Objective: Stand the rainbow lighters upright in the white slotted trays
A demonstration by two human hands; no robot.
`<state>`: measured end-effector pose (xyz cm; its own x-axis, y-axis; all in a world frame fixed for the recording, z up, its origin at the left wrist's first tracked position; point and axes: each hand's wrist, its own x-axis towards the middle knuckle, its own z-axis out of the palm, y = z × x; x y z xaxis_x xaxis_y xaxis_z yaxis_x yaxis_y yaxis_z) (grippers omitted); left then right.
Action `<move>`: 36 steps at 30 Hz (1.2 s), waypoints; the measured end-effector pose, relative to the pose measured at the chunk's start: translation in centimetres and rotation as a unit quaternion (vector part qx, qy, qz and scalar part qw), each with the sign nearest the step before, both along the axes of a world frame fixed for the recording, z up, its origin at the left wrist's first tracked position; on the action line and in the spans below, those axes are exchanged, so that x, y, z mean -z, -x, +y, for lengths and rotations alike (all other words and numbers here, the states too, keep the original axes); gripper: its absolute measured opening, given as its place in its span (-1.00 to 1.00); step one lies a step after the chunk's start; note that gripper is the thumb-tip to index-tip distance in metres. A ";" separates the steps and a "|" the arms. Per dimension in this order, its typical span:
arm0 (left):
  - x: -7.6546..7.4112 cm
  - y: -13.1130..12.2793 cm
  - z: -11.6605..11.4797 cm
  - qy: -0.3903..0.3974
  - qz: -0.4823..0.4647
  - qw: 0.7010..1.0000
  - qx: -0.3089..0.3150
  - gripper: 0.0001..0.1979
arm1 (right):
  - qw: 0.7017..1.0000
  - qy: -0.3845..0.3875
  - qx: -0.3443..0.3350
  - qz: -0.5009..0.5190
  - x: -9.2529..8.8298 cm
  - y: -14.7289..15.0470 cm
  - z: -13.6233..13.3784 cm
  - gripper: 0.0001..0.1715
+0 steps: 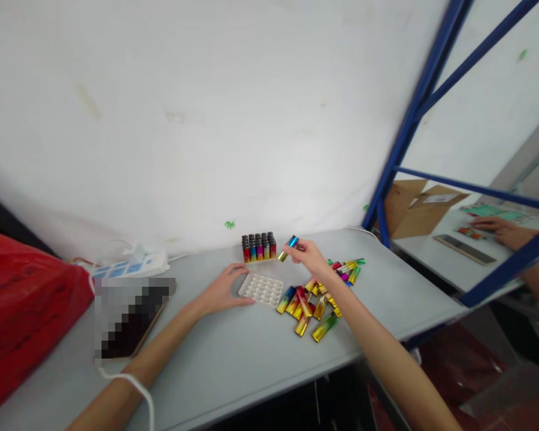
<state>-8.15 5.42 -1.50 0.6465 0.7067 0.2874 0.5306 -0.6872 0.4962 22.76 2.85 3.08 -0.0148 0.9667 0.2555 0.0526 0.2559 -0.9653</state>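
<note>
My right hand (309, 254) pinches a shiny blue-and-gold lighter (288, 248), held tilted above the table. My left hand (228, 290) grips the left side of a white tray (261, 290) with rows of round hollows, thumb at the near edge and fingers at the far edge. The hollows that show hold nothing. Under my right forearm lies a loose pile of metallic lighters (303, 302) in gold, red, green and blue, partly hidden by the arm. Behind the tray, several coloured lighters (259, 248) with dark tops stand upright in close rows against the wall.
Left on the grey table (206, 365) are a phone (137, 320), a white power strip (135, 265) and a red bag (27, 317). A white cable crosses my left forearm. Right, beyond a blue metal frame (397, 143), are a cardboard box (413, 209) and another person's hand (498, 227).
</note>
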 end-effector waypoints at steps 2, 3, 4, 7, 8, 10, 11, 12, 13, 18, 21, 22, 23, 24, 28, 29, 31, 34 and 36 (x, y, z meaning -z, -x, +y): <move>0.4 -0.6 -0.6 0.002 -0.008 1.000 -0.025 -0.26 | 0.999 0.003 -0.015 0.043 -0.3 1.0 0.3 -0.32; 0.5 -0.9 -1.0 0.002 -0.014 0.999 -0.044 -0.27 | 0.997 0.008 -0.032 0.068 -0.3 1.5 0.3 -0.30; 0.7 -1.1 -1.4 0.000 -0.024 0.998 -0.064 -0.27 | 0.994 0.014 -0.052 0.091 -0.3 1.9 0.3 -0.30; 1.1 -1.8 -2.4 0.000 -0.049 0.995 -0.093 -0.31 | 0.987 0.022 -0.100 0.121 0.1 2.6 0.0 -0.35; 1.2 -2.0 -2.7 0.002 -0.054 0.994 -0.097 -0.32 | 0.987 0.019 -0.105 0.122 0.3 2.8 -0.1 -0.37; 1.3 -2.2 -3.0 0.007 -0.059 0.993 -0.105 -0.31 | 0.986 0.021 -0.108 0.123 0.8 3.1 -0.4 -0.34; 1.4 -2.1 -3.0 0.008 -0.061 0.992 -0.107 -0.29 | 0.986 0.030 -0.107 0.122 1.0 3.3 -0.5 -0.33; 1.4 -2.1 -3.0 0.008 -0.063 0.992 -0.106 -0.27 | 0.987 0.043 -0.102 0.116 1.3 3.5 -0.7 -0.32; 1.4 -1.9 -2.9 0.008 -0.065 0.993 -0.101 -0.26 | 0.989 0.056 -0.093 0.105 1.5 3.7 -0.8 -0.32; 1.4 -0.6 -2.3 0.017 -0.070 0.997 -0.031 -0.27 | 0.999 0.041 0.008 -0.029 2.5 4.5 -1.2 -0.28; 1.3 -0.1 -2.2 0.022 -0.063 0.998 -0.019 -0.31 | 0.993 0.004 0.049 -0.112 2.7 4.6 -1.2 -0.30; 1.3 0.0 -2.2 0.020 -0.061 0.998 -0.023 -0.32 | 0.989 -0.009 0.058 -0.136 2.7 4.6 -1.2 -0.32; 1.3 0.0 -2.2 0.017 -0.060 0.998 -0.027 -0.32 | 0.985 -0.021 0.064 -0.157 2.7 4.5 -1.2 -0.34; 1.4 -0.1 -2.3 0.015 -0.059 0.998 -0.031 -0.32 | 0.982 -0.033 0.069 -0.172 2.7 4.5 -1.2 -0.36; 1.4 -0.3 -2.5 0.009 -0.054 0.998 -0.041 -0.31 | 0.979 -0.072 0.061 -0.178 2.5 4.4 -1.6 -0.41; 1.5 -0.3 -2.6 0.007 -0.053 0.998 -0.044 -0.31 | 0.981 -0.078 0.051 -0.169 2.4 4.5 -1.7 -0.42; 1.5 -0.4 -2.6 0.004 -0.050 0.997 -0.051 -0.29 | 0.987 -0.076 0.012 -0.144 2.4 4.6 -2.1 -0.42; 1.5 -0.4 -2.6 0.004 -0.047 0.997 -0.059 -0.29 | 0.987 -0.046 -0.084 -0.131 2.3 5.0 -2.6 -0.39; 1.5 -0.3 -2.5 0.009 -0.047 0.997 -0.061 -0.29 | 0.975 -0.070 -0.121 -0.170 2.2 5.2 -2.8 -0.38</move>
